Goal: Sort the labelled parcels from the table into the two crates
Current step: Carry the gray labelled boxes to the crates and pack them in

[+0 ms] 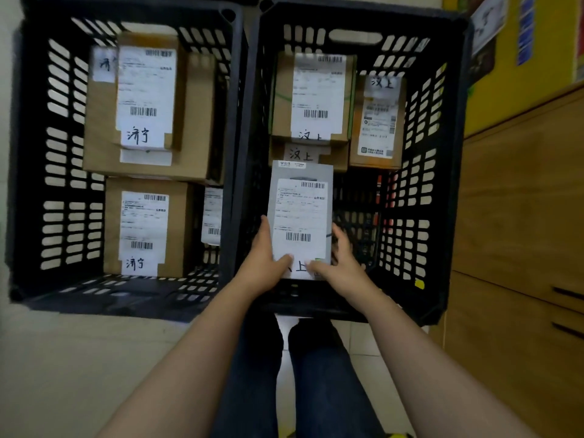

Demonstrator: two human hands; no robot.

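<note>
Head view, left hand point(264, 263), right hand point(340, 263) outstretched, pinching grey parcel point(300, 210)

Two crates stand side by side on the floor point(79, 358), rims meeting, just beyond the person's legs point(319, 374).

In the left crate point(63, 159), at the far end, an upper box point(147, 90) lies on an under box point(101, 140). A near box point(145, 229) lies in front of them, with a packet point(212, 213) between it and the crate's right wall.

In the right crate point(410, 197), at the far left, a top box point(316, 93) lies on a lower box point(308, 154), and a side box point(377, 121) stands just beside them on the right. The held parcel point(300, 213) is in front of the lower box, at the near left. The left hand point(264, 263) grips its near left corner and the right hand point(343, 263) its near right corner.

A cabinet point(521, 216) stands to the right of the right crate.
</note>
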